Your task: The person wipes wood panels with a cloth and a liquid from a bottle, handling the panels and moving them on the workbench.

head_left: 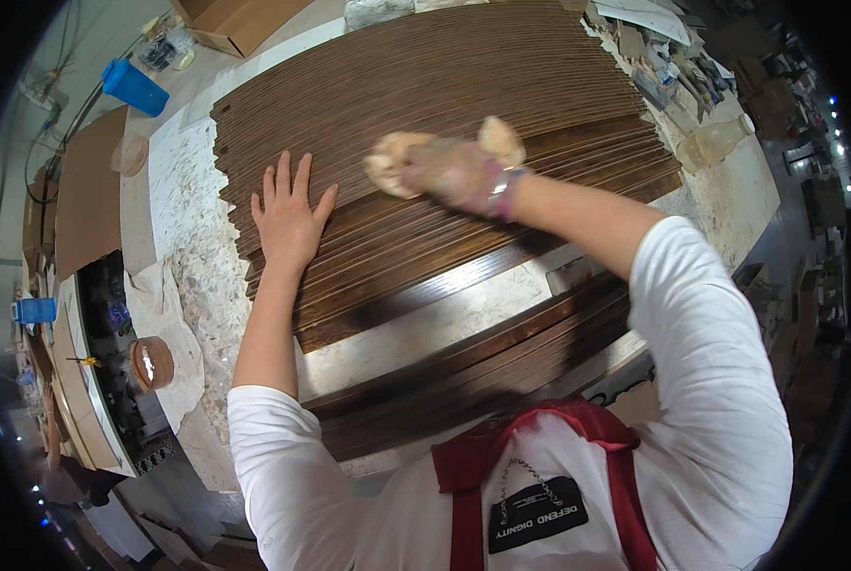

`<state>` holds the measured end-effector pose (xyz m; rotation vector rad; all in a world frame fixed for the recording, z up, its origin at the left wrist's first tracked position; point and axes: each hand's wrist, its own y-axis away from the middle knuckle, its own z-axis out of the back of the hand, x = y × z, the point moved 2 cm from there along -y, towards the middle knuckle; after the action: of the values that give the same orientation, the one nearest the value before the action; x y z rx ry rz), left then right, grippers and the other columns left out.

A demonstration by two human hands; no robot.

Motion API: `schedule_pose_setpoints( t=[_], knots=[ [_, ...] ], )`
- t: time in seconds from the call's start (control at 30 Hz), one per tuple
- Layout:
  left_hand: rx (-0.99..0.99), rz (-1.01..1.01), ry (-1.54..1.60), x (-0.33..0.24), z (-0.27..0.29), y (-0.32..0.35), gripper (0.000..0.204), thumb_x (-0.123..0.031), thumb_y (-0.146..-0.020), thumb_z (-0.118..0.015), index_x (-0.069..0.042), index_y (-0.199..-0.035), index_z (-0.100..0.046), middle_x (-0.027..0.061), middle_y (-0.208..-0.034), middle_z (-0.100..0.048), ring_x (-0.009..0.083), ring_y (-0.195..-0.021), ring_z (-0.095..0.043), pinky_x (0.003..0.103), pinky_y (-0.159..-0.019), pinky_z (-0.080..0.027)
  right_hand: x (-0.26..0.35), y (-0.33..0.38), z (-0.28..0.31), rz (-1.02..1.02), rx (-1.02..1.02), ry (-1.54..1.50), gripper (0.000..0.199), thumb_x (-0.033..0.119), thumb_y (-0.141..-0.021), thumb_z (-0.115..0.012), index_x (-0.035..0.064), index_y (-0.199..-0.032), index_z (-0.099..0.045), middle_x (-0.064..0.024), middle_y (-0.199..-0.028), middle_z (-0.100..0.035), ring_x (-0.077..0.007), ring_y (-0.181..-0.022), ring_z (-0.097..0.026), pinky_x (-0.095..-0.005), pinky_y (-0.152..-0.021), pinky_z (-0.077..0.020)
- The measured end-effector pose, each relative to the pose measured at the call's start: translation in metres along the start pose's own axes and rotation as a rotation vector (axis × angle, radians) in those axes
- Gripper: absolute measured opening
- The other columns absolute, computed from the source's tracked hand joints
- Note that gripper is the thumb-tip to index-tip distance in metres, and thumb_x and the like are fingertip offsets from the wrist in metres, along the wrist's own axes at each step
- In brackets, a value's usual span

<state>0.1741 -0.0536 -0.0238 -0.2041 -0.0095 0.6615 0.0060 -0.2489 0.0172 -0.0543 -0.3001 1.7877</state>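
Many narrow dark brown wood strips [397, 71] lie side by side across the table. My left hand [290, 221] rests flat on their left part, fingers spread, holding nothing. Over the middle of the strips, my right hand [454, 173] presses a crumpled tan rag [394, 160] against the wood; a corner of it sticks out behind the hand. A stained glove appears to cover this hand, with a shiny band at the wrist. The nearest strips look wet and glossy.
More dark boards [445, 381] lie closer to my body. A tub of brown liquid [149, 364] stands at the left, and a blue cup [135, 88] at the far left. A clear bottle [716, 143] lies at the right, near scraps and tools [668, 76]. A cardboard box [235, 24] sits at the back.
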Motion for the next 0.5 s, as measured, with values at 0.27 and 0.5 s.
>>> schedule_pose_setpoints(
  t=[0.27,0.5],
  knots=[
    [-0.103,0.028,0.069,0.048,0.018,-0.009,0.06,-0.05,-0.095,-0.048,-0.022,-0.147,-0.035,0.0092,-0.155,-0.027,0.0331,-0.142,-0.023,0.061,-0.11,-0.019,-0.13,0.141,0.101,-0.742,0.101,0.103,0.026,0.004,-0.087,-0.059,0.0098,-0.112,-0.062,-0.0087,-0.105,-0.065,-0.0232,-0.096,-0.063,-0.0302,-0.083,-0.0506],
    [0.024,0.016,-0.018,0.05,0.01,0.019,0.06,-0.049,-0.095,-0.048,-0.022,-0.147,-0.035,0.0081,-0.155,-0.027,0.0326,-0.142,-0.025,0.058,-0.111,-0.02,-0.064,0.032,0.037,-0.492,-0.217,-0.703,0.022,0.019,-0.09,-0.061,0.0075,-0.108,-0.06,-0.0123,-0.1,-0.064,-0.0248,-0.092,-0.064,-0.0329,-0.081,-0.0521]
  ],
)
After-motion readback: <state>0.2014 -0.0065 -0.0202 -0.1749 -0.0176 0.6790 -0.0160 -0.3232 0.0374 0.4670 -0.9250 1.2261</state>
